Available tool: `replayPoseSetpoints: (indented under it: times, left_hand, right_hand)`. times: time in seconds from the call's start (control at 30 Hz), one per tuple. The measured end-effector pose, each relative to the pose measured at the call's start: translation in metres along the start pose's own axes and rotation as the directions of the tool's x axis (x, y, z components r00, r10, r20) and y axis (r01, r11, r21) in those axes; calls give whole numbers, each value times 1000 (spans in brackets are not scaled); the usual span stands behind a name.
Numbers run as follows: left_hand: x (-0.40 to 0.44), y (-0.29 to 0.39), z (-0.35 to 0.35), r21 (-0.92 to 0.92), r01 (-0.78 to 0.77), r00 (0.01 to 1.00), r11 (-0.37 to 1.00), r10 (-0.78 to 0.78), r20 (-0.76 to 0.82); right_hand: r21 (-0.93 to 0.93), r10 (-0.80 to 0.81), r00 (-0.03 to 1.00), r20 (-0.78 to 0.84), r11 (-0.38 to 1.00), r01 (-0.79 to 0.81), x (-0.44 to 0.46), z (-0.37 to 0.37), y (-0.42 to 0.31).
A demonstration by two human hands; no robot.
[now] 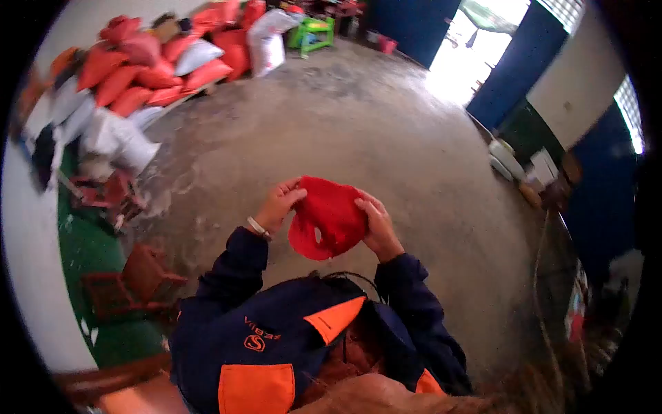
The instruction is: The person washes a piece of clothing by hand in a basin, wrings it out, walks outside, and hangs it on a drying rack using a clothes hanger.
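Observation:
In front of my chest I hold up a red cloth item (334, 214) by its two sides. It is rounded, with a small gap near its lower middle that lets the floor show through; its exact kind cannot be told. My left hand (278, 204) pinches its upper left edge, thumb on the near face. On the opposite edge my right hand (378, 226) grips it with the thumb in front and the other fingers partly hidden behind. A pale band (258, 227) circles my left wrist. Dark blue sleeves cover both arms.
Red sacks (148, 65) and white sacks (121, 138) are piled along the left wall. A green plastic stool (314, 34) stands at the back. Wooden chairs (141, 276) are at the left. A bright doorway (476, 48) opens at the back right. Concrete floor (427, 152) lies ahead.

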State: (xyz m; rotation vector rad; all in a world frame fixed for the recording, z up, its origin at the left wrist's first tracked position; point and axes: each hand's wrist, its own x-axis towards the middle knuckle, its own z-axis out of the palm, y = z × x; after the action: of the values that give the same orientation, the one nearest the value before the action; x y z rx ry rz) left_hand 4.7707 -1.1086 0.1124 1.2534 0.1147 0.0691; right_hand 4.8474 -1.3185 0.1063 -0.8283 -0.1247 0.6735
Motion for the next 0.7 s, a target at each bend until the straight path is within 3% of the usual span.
replayPoseSetpoints:
  times: [0.03,0.1,0.17,0.23,0.3,0.37,0.5,0.57,0.7]
  left_hand:
    - [89,-16,6,-4,-7,998,1000,7,61]
    - [159,-23,9,-17,-31,986,999,33,163]
    - [194,-8,26,132,-94,977,987,66,203]
    - [224,40,95,80,-87,946,993,57,319]
    - [261,56,120,-198,68,933,978,8,360]
    - [315,60,149,-225,84,914,971,14,405]
    - [424,64,206,-263,144,875,954,1,484]
    - [462,66,216,-260,131,840,957,32,541]
    - [573,81,312,-271,122,783,955,75,617]
  right_hand:
    - [-45,-20,999,-39,999,18,52,-31,-44]
    - [-106,-81,993,-89,992,71,80,-36,-83]
    - [-223,-209,971,-115,958,180,81,-32,-121]
    - [-236,-279,947,-161,942,237,87,-56,-175]
    - [-270,-351,918,-186,916,296,110,-84,-200]
    - [-579,-431,893,-127,763,287,139,-126,-233]
    - [-682,-443,884,-147,693,234,195,-182,-310]
    - [-839,-533,842,80,420,346,238,-208,-320]
    - [-828,-516,845,140,407,385,297,-274,-419]
